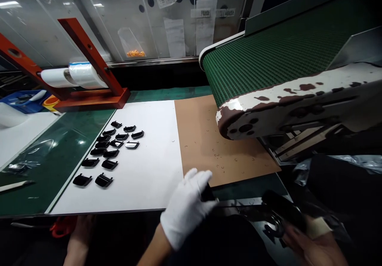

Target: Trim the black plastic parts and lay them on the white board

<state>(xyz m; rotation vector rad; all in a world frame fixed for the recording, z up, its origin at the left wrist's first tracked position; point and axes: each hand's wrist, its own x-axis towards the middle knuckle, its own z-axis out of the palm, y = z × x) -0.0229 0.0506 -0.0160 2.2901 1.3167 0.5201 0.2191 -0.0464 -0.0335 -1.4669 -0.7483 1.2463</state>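
My left hand wears a white glove and sits at the table's front edge, where the white sheet meets the brown board. Its fingers are curled round a small black plastic part. My right hand is bare, with tan tape on one finger, low at the bottom right. It is closed on a long black object that is blurred. Several glossy black parts lie in rows on the white sheet, far left of both hands.
A green conveyor belt with a chipped white frame overhangs the brown board. An orange stand holds film rolls at the back left. A bare limb shows below the table edge. Green mat at left.
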